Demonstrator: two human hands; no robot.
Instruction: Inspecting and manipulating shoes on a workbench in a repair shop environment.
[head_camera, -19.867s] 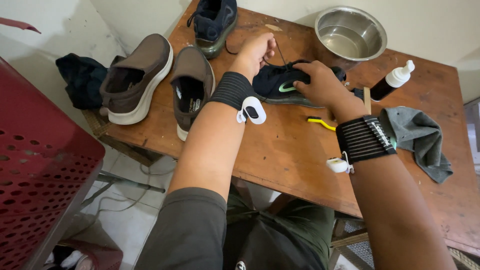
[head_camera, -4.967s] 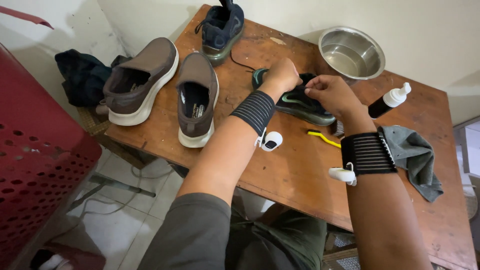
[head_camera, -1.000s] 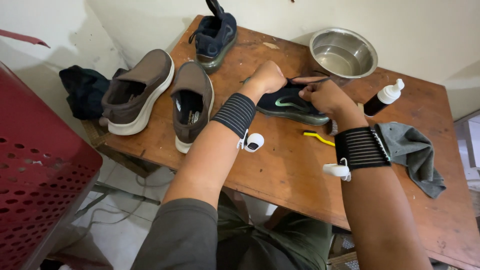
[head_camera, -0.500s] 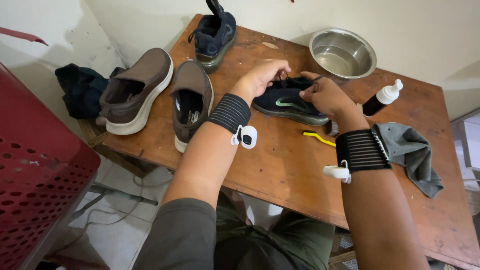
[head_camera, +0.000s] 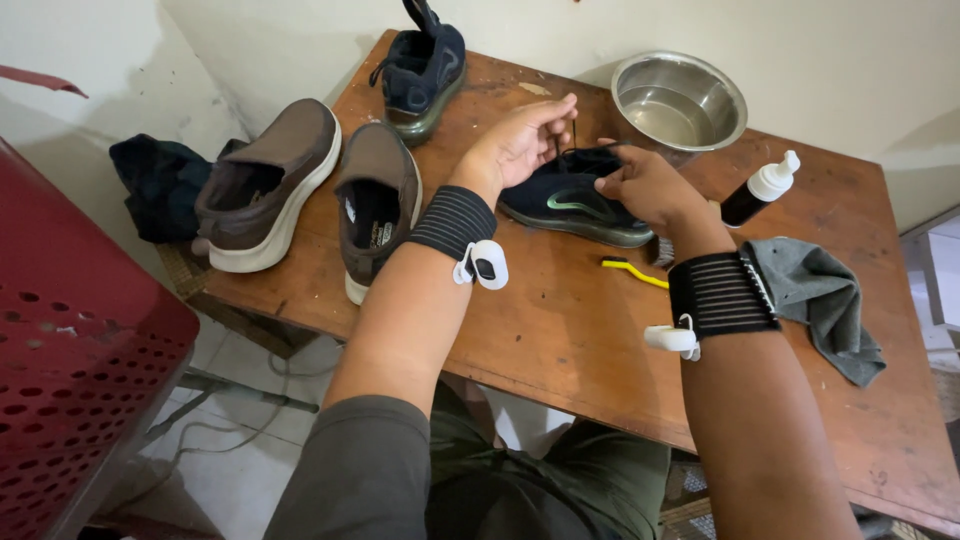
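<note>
Both hands are busy with the black sneaker (head_camera: 575, 195) in the middle of the table (head_camera: 560, 330). Left hand (head_camera: 520, 145) pinches a thin black lace (head_camera: 573, 135) and lifts it up. Right hand (head_camera: 650, 185) is curled on the shoe's top, gripping near the lace holes (fingertips are hidden). It looks like lacing work. Next, the lace end likely needs careful aiming at a small hole.
</note>
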